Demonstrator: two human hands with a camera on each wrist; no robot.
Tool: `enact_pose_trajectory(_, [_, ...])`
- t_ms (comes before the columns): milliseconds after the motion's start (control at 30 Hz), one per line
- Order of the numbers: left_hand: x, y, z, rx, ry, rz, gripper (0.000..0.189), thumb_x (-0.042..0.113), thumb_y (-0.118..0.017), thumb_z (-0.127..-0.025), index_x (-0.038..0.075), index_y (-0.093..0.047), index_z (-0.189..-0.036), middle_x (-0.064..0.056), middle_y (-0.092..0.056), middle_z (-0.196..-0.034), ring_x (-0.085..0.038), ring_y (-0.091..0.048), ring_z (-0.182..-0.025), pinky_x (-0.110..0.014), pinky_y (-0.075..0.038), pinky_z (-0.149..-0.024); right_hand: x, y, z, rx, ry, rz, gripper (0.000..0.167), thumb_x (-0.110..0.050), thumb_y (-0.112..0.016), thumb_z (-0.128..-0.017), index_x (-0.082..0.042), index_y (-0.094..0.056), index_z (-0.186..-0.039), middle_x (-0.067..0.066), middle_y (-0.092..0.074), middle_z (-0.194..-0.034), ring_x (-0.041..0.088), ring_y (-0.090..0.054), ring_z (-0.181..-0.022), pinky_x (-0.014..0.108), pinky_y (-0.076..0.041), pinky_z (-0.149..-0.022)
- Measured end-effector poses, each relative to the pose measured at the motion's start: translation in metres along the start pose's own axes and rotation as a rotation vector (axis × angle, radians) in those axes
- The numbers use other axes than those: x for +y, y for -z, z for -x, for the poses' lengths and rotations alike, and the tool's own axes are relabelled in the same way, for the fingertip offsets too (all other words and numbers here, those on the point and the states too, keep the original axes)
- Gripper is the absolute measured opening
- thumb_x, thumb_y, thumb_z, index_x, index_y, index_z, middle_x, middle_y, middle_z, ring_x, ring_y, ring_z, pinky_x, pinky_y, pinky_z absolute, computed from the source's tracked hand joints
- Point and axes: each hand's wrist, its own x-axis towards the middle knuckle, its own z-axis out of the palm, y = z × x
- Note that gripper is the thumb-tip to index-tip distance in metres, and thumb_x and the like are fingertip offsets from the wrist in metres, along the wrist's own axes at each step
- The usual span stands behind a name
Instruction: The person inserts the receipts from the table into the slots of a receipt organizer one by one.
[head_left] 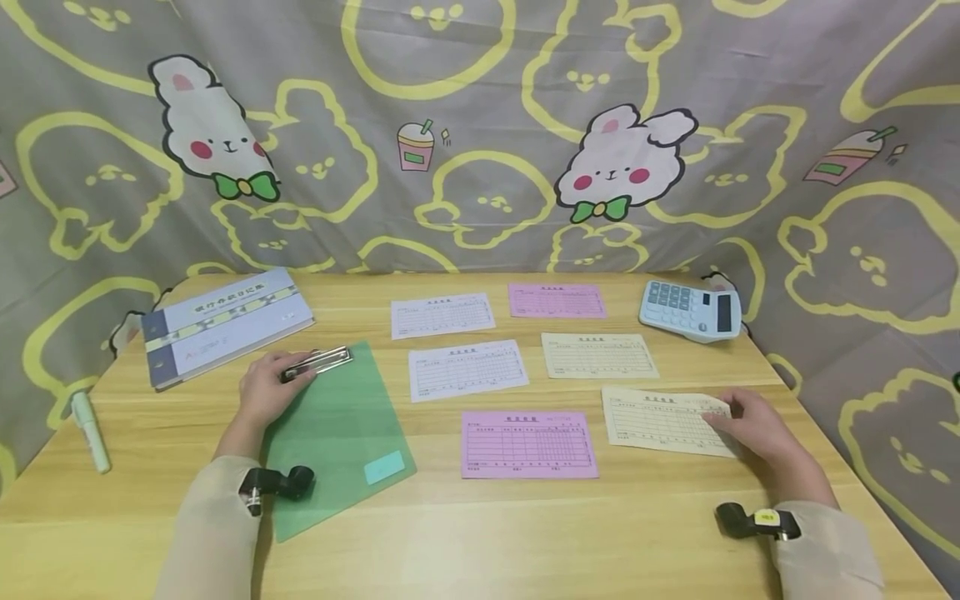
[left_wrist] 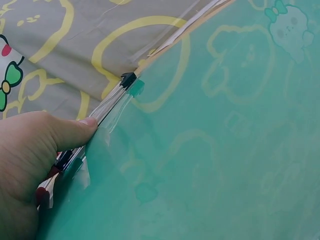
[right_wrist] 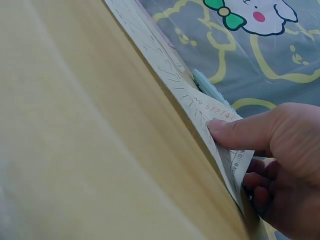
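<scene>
A green clipboard (head_left: 337,442) lies aslant on the left of the table. My left hand (head_left: 266,390) holds it at the metal clip (head_left: 332,361), and the left wrist view shows the thumb (left_wrist: 75,131) along the clip. Some of its fingers are hidden there. At the right, my right hand (head_left: 759,427) pinches the right end of a cream receipt slip (head_left: 652,421). That end of the slip (right_wrist: 200,112) bends upward under the thumb, while its left part appears to lie on the table.
Beyond it lie another cream slip (head_left: 600,357), two white slips (head_left: 442,316), and two pink slips (head_left: 528,446). A blue calculator (head_left: 682,310) stands back right. An account book (head_left: 228,325) lies back left, near a pale green marker (head_left: 91,433). A patterned curtain (head_left: 480,125) borders the wooden table (head_left: 465,542).
</scene>
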Motion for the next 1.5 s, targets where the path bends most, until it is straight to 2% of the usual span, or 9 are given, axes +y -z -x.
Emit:
enact_pose_trajectory(300, [-0.001, 0.004, 0.001, -0.007, 0.026, -0.005, 0.037, 0.021, -0.060, -0.081, 0.000, -0.055, -0.111, -0.021, -0.046, -0.105, -0.042, -0.035, -0.099, -0.055, -0.021, -0.078, -0.004, -0.001, 0.001, -0.020, -0.043, -0.051, 0.029, -0.022, -0.063, -0.079, 0.005, -0.054, -0.084, 0.013, -0.050, -0.079, 0.024, -0.042, -0.072, 0.032, -0.034, -0.060])
enact_pose_trajectory(567, [-0.002, 0.001, -0.002, 0.006, 0.017, -0.010, 0.036, 0.022, -0.061, -0.080, 0.000, -0.056, -0.110, -0.020, -0.047, -0.105, -0.041, -0.036, -0.098, -0.055, -0.022, -0.078, -0.005, 0.007, 0.003, -0.028, -0.054, -0.075, 0.031, -0.017, -0.047, -0.087, 0.011, -0.050, -0.098, 0.018, -0.053, -0.086, 0.021, -0.044, -0.076, 0.027, -0.036, -0.061])
enact_pose_trajectory(767, [0.000, 0.000, -0.002, 0.018, 0.009, -0.019, 0.036, 0.019, -0.063, -0.078, 0.000, -0.058, -0.107, -0.020, -0.049, -0.101, -0.039, -0.040, -0.092, -0.052, -0.025, -0.074, 0.003, 0.015, -0.003, 0.105, -0.021, -0.140, 0.034, -0.022, -0.048, -0.088, 0.009, -0.053, -0.101, 0.014, -0.057, -0.087, 0.003, -0.046, -0.070, 0.020, -0.038, -0.058])
enact_pose_trajectory(967, [0.000, 0.000, -0.005, 0.050, 0.006, -0.009, 0.034, 0.016, -0.066, -0.075, -0.001, -0.060, -0.104, -0.022, -0.050, -0.102, -0.037, -0.038, -0.091, -0.049, -0.025, -0.075, 0.036, 0.004, -0.051, 0.306, -0.041, -0.334, 0.035, -0.034, -0.053, -0.084, -0.004, -0.057, -0.102, -0.003, -0.058, -0.083, 0.006, -0.050, -0.070, 0.018, -0.043, -0.054])
enact_pose_trajectory(1067, [0.000, -0.002, -0.007, 0.052, 0.000, 0.003, 0.033, 0.014, -0.067, -0.074, -0.001, -0.061, -0.103, -0.022, -0.052, -0.102, -0.036, -0.037, -0.090, -0.048, -0.025, -0.074, 0.001, 0.011, -0.063, 0.298, -0.072, -0.501, 0.028, -0.030, -0.053, -0.084, -0.007, -0.058, -0.100, -0.001, -0.055, -0.084, 0.010, -0.050, -0.070, 0.021, -0.044, -0.051])
enact_pose_trajectory(1167, [0.000, -0.002, -0.008, 0.044, -0.005, 0.019, 0.034, 0.014, -0.067, -0.073, 0.000, -0.061, -0.103, -0.022, -0.052, -0.102, -0.036, -0.037, -0.090, -0.048, -0.024, -0.074, -0.073, 0.022, -0.059, 0.253, -0.059, -0.671, 0.016, -0.020, -0.053, -0.085, -0.007, -0.059, -0.093, -0.001, -0.052, -0.082, 0.010, -0.047, -0.071, 0.020, -0.043, -0.055])
enact_pose_trajectory(1267, [0.001, -0.004, -0.007, 0.036, -0.007, 0.029, 0.034, 0.014, -0.067, -0.073, 0.000, -0.061, -0.104, -0.021, -0.052, -0.103, -0.035, -0.037, -0.090, -0.049, -0.023, -0.074, -0.143, 0.022, -0.052, 0.187, -0.006, -0.738, 0.008, -0.012, -0.050, -0.085, -0.013, -0.058, -0.085, -0.002, -0.047, -0.081, 0.011, -0.041, -0.076, 0.020, -0.038, -0.062])
enact_pose_trajectory(1367, [0.000, -0.005, -0.008, 0.031, -0.014, 0.027, 0.034, 0.014, -0.066, -0.074, 0.000, -0.060, -0.105, -0.020, -0.052, -0.103, -0.035, -0.036, -0.091, -0.050, -0.023, -0.075, -0.188, 0.004, -0.057, 0.084, 0.062, -0.767, 0.008, -0.010, -0.049, -0.086, -0.013, -0.055, -0.083, 0.001, -0.046, -0.090, 0.013, -0.039, -0.086, 0.026, -0.036, -0.074])
enact_pose_trajectory(1500, [0.000, -0.006, -0.010, 0.004, -0.011, 0.014, 0.035, 0.017, -0.065, -0.076, 0.001, -0.060, -0.106, -0.020, -0.051, -0.104, -0.035, -0.036, -0.092, -0.050, -0.022, -0.075, -0.229, -0.033, -0.069, -0.069, 0.076, -0.842, 0.005, -0.007, -0.049, -0.085, -0.004, -0.053, -0.087, 0.006, -0.046, -0.092, 0.017, -0.041, -0.089, 0.032, -0.035, -0.080])
